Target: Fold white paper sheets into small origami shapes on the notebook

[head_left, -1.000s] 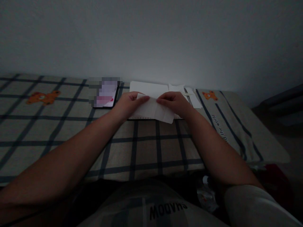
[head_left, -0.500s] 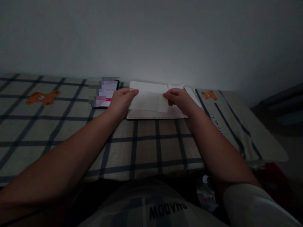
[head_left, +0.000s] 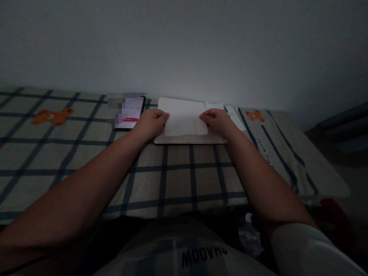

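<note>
Over the notebook [head_left: 175, 139], the left hand [head_left: 151, 123] and right hand [head_left: 217, 122] grasp opposite edges of a white sheet [head_left: 185, 124] between their fingers, seemingly to spread it evenly; left of the notebook lies a phone [head_left: 133, 112].

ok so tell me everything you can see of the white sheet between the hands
The white sheet looks like thin plain paper, roughly rectangular, with a faint crease near its right side. It is spread out, pinched at opposite sides by the left hand and right hand, over a notebook with holes along the near edge. Whether sheet and notebook touch is unclear.
</note>
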`<state>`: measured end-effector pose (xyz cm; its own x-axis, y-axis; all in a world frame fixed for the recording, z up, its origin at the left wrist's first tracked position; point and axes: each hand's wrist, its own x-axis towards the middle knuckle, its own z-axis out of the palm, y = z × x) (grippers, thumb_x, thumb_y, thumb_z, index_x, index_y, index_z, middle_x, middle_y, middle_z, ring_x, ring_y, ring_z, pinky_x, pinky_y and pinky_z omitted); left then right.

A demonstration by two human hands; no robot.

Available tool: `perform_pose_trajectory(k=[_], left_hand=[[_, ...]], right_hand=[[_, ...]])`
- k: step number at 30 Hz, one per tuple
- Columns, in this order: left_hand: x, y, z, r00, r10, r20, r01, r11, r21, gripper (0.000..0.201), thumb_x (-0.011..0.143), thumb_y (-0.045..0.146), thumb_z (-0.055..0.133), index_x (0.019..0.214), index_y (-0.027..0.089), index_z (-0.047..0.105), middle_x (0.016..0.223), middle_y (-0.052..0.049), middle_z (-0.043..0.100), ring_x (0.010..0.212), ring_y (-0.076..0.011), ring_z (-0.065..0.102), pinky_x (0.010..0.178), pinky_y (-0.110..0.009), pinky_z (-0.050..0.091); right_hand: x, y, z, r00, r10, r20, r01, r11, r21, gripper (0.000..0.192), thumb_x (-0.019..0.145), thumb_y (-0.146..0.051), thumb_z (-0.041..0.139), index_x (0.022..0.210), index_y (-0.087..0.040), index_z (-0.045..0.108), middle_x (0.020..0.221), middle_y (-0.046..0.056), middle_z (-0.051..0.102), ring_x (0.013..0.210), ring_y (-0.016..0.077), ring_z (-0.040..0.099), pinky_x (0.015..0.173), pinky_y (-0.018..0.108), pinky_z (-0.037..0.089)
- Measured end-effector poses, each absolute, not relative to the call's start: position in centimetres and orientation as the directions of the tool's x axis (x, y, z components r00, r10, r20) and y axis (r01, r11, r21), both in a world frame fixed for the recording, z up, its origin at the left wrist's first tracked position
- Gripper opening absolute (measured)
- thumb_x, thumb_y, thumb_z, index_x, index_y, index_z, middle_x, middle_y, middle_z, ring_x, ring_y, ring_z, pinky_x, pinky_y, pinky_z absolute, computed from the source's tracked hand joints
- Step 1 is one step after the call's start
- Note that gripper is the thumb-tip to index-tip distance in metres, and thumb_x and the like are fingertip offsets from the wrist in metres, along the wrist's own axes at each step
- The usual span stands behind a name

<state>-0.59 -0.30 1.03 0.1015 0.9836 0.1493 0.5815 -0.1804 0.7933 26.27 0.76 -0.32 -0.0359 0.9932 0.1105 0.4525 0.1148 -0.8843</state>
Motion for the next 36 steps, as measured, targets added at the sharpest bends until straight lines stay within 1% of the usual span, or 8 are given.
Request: perform_pose_trajectory(k=[4,7,10,13,27,31,33,36], left_hand=[[-0.5,-1.0,1.8,0.208,0.941,0.266,0.670,-0.336,0.662,0.022,0.084,0.038,0.064,0.076,0.019,0.072,0.076,-0.006,0.070,0.070,-0.0195,0.056,0.062,-0.028,0.037],[0.0,-1.7,2.3,0.352,0.903,0.246,0.645,-0.424,0.635,0.028,0.086,0.045,0.064,0.089,0.021,0.078,0.084,-0.007,0.074,0.075,-0.0213,0.059,0.067,-0.030,0.039],[0.6,-2.2,2.6,0.409,0.896,0.170,0.613,-0.408,0.676,0.030,0.089,0.044,0.061,0.079,0.021,0.077,0.068,-0.004,0.068,0.066,-0.0195,0.055,0.062,-0.030,0.035],[0.9,-2.4,2.7,0.383,0.911,0.150,0.606,-0.371,0.704,0.029,0.087,0.040,0.064,0.067,0.021,0.072,0.059,-0.002,0.061,0.059,-0.0171,0.049,0.058,-0.030,0.031],[-0.9,-0.3,2.4,0.289,0.953,0.095,0.684,-0.275,0.675,0.030,0.088,0.039,0.066,0.064,0.021,0.069,0.057,-0.002,0.060,0.058,-0.0177,0.052,0.057,-0.029,0.032],[-1.4,0.2,1.7,0.289,0.948,0.136,0.674,-0.303,0.674,0.025,0.088,0.039,0.064,0.075,0.020,0.073,0.062,-0.003,0.063,0.062,-0.0185,0.055,0.059,-0.029,0.037],[-1.7,0.4,1.3,0.321,0.928,0.187,0.683,-0.364,0.634,0.024,0.089,0.039,0.062,0.087,0.019,0.076,0.073,-0.005,0.070,0.069,-0.0199,0.061,0.064,-0.030,0.042],[-1.7,0.3,1.2,0.429,0.849,0.308,0.712,-0.527,0.464,0.027,0.091,0.035,0.059,0.101,0.018,0.078,0.096,-0.009,0.076,0.089,-0.0247,0.068,0.081,-0.035,0.050]], right_hand=[[25.6,0.1,0.7,-0.093,0.983,0.158,0.436,0.183,-0.881,0.010,0.083,-0.029,0.071,0.080,-0.019,0.071,0.066,-0.001,0.064,0.059,0.0130,0.055,0.059,0.029,0.042],[24.7,-0.8,1.5,-0.159,0.965,0.208,0.424,0.257,-0.869,0.013,0.083,-0.032,0.071,0.080,-0.020,0.071,0.069,0.000,0.065,0.062,0.0132,0.054,0.061,0.029,0.043],[23.9,-1.7,2.2,-0.223,0.941,0.254,0.407,0.327,-0.853,0.014,0.084,-0.033,0.072,0.081,-0.020,0.073,0.075,0.001,0.067,0.070,0.0146,0.057,0.067,0.030,0.044],[23.7,-2.1,2.6,-0.239,0.935,0.264,0.407,0.343,-0.846,0.015,0.085,-0.034,0.071,0.081,-0.019,0.073,0.078,0.002,0.068,0.075,0.0156,0.057,0.071,0.031,0.044],[25.6,-0.1,1.2,-0.071,0.988,0.139,0.445,0.156,-0.882,0.009,0.084,-0.026,0.072,0.079,-0.018,0.073,0.064,-0.001,0.064,0.058,0.0120,0.052,0.058,0.029,0.038],[26.1,0.3,0.7,-0.061,0.992,0.115,0.454,0.130,-0.881,0.010,0.083,-0.028,0.073,0.079,-0.019,0.074,0.065,0.001,0.066,0.059,0.0128,0.054,0.059,0.029,0.041],[26.4,0.4,0.4,-0.054,0.994,0.099,0.461,0.113,-0.880,0.011,0.082,-0.029,0.074,0.079,-0.018,0.075,0.065,0.001,0.066,0.058,0.0127,0.054,0.058,0.028,0.041],[26.4,0.3,0.3,-0.031,0.998,0.054,0.480,0.062,-0.875,0.011,0.083,-0.028,0.073,0.081,-0.018,0.076,0.063,0.001,0.066,0.057,0.0126,0.055,0.057,0.027,0.041]])
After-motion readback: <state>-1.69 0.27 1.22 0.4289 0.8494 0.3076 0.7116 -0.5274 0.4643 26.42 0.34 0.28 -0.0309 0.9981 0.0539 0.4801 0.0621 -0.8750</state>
